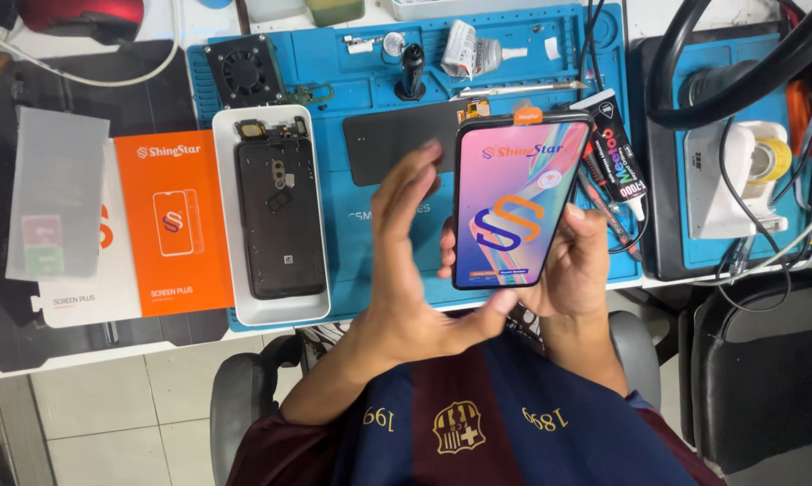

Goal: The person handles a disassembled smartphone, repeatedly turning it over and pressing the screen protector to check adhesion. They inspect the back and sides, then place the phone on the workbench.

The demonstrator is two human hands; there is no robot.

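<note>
Cluttered with tools, the table [82,351] carries a blue mat [370,243] above which the right hand [578,261] has its fingers clamped on an upright phone screen [516,202], long axis running away from the person, while the left hand [415,270] hovers just left, fingers apart, palm toward it.

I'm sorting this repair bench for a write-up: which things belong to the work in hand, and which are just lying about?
In hand:
- phone screen panel, held by the right hand
- left hand, open beside it
- opened phone body in the white tray
- orange package

Lying about:
- small fan
- glue tube
- tape roll
- cables
</note>
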